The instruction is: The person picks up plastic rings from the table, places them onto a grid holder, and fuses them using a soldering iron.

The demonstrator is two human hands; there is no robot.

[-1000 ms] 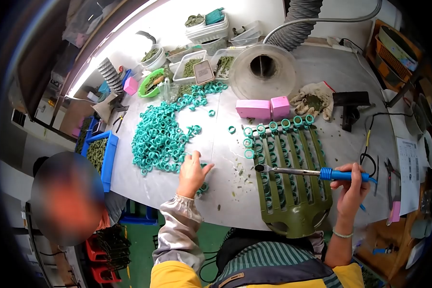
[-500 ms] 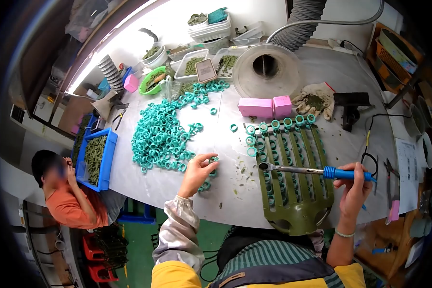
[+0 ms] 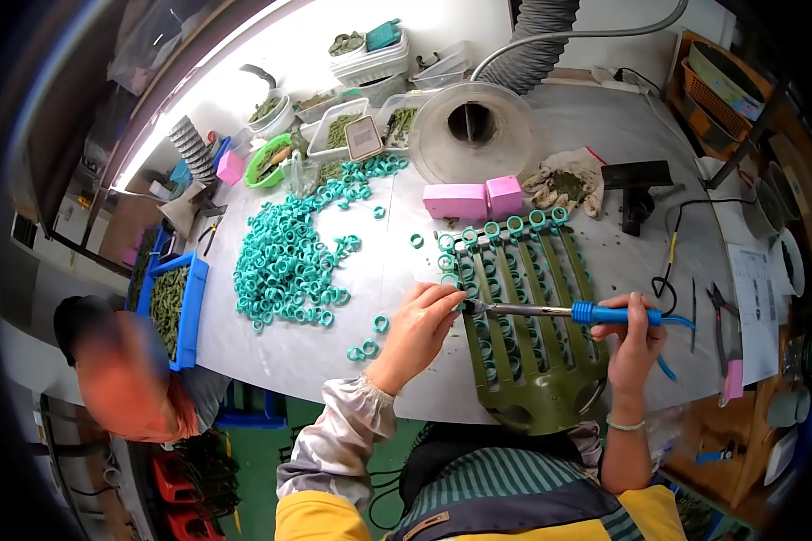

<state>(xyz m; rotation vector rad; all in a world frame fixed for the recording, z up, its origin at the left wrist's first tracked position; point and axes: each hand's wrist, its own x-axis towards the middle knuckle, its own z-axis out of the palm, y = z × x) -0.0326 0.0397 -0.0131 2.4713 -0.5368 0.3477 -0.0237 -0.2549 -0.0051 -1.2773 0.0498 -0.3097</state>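
My left hand [image 3: 415,334] is closed in a pinch at the left side of an olive-green slatted frame [image 3: 541,406]. A teal ring was between these fingers a moment ago; now the fingertips mostly hide what they hold. My right hand [image 3: 633,347] grips the blue handle of a soldering iron [image 3: 532,310], held level across the frame. Its dark, broad tip touches or nearly touches my left fingertips; which, I cannot tell. Teal rings line the frame's slats, including one ring [image 3: 446,261] on its left edge. Another loose ring [image 3: 381,324] lies left of my left hand.
A large heap of teal rings [image 3: 289,257] spreads over the grey table. Pink blocks [image 3: 456,201], a soiled glove [image 3: 564,182] and a clear funnel hood [image 3: 429,135] stand behind the frame. Pliers [image 3: 720,329] lie at right. Another person [image 3: 126,379] sits at left by a blue bin [image 3: 189,311].
My left hand has moved right, from the bare table to the frame's left edge. The soldering iron's tip has come to the left fingertips. The whole view has shifted slightly.
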